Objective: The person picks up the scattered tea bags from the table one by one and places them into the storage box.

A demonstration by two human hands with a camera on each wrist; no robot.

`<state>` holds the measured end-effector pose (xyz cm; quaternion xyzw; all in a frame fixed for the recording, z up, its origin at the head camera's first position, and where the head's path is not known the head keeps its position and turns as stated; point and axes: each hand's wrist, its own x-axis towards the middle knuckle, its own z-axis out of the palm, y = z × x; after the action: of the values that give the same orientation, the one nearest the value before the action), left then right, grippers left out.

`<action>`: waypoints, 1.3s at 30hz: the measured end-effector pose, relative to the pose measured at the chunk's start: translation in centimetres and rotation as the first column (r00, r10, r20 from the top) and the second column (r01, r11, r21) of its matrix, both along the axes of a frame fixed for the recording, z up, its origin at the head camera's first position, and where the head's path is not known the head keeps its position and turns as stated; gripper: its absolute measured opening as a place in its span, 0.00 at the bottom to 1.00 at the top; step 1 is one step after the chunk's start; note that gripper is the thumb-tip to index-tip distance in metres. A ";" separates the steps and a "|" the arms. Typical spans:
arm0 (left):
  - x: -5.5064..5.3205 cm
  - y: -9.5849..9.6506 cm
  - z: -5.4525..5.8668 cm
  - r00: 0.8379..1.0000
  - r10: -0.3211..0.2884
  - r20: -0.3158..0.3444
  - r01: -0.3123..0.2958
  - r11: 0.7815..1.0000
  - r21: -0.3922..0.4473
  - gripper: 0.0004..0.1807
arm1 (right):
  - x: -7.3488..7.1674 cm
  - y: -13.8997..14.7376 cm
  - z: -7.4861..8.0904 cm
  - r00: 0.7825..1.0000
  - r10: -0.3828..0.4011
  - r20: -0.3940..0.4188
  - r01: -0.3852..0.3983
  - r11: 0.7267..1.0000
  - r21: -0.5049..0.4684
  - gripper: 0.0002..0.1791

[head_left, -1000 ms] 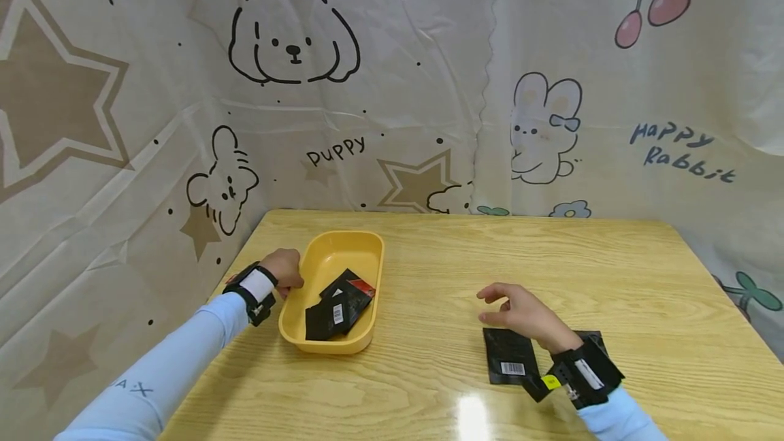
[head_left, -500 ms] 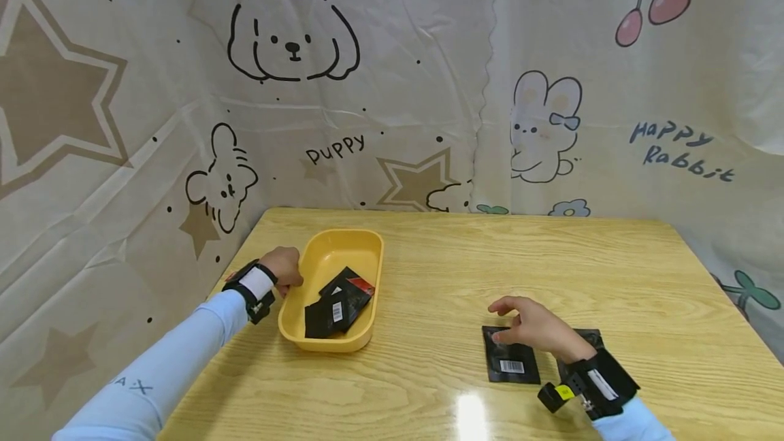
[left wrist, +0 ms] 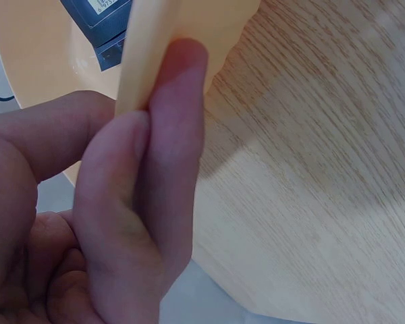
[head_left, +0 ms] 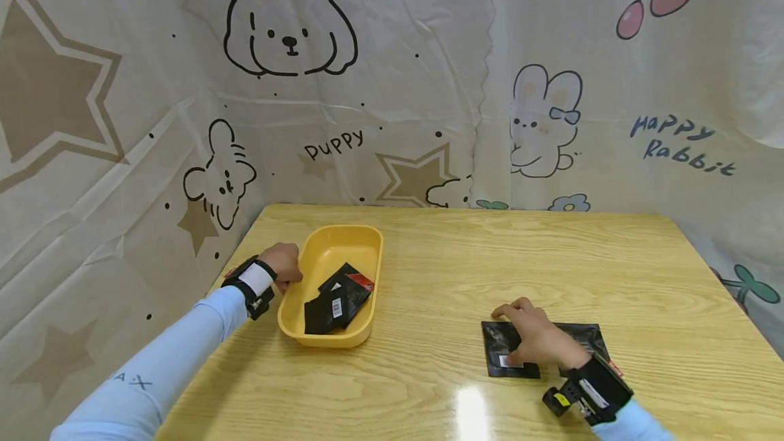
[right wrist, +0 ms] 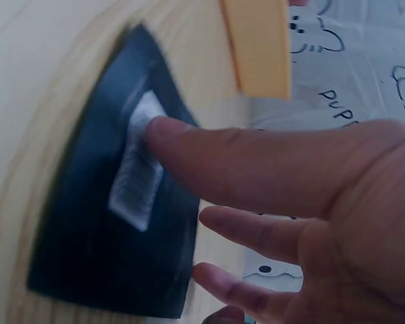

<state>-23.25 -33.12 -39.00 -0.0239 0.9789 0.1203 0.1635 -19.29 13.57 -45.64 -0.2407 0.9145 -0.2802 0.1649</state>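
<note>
At the left, my left hand point(head_left: 283, 263) pinches the rim of a yellow plastic tray point(head_left: 352, 243); the left wrist view shows the tray wall point(left wrist: 147, 54) between thumb and fingers. Black flat packets point(head_left: 327, 312) lie overlapping inside it, one with a barcode and one with a red corner. My right hand point(head_left: 542, 339) is spread over another black packet point(head_left: 497, 339) on the table. In the right wrist view its thumb lies on the white barcode label point(right wrist: 136, 179), with the other fingertips along the packet's far edge.
A further black packet point(head_left: 582, 333) lies to the right, partly hidden under my right hand and wrist. The wood-grain table point(head_left: 429, 257) meets a printed cloth backdrop point(head_left: 398, 87) at the back and left.
My right hand has come down and a little to the right onto the black packet, its thumb now over the barcode label. The left hand keeps hold of the tray rim.
</note>
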 end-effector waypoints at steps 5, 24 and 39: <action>0.1 0.0 0.2 1.000 0.004 -0.003 -0.004 1.000 0.005 0.04 | 0.4 -0.5 -0.2 0.998 -0.032 -0.061 0.035 0.997 0.062 0.39; -0.1 -0.4 -0.4 1.000 -0.001 -0.025 0.001 1.000 0.001 0.05 | -0.7 -0.4 0.8 0.996 -0.089 0.021 0.087 0.994 0.060 0.18; -0.1 -0.2 -0.3 1.000 0.023 0.002 -0.023 1.000 0.004 0.04 | -2.0 0.0 1.4 0.945 -0.117 0.305 0.240 0.881 -0.408 0.17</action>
<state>-23.39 -33.35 -39.30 -0.0351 0.9782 0.1239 0.1632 -21.28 13.60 -44.22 -0.1449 0.8146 -0.5237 0.2030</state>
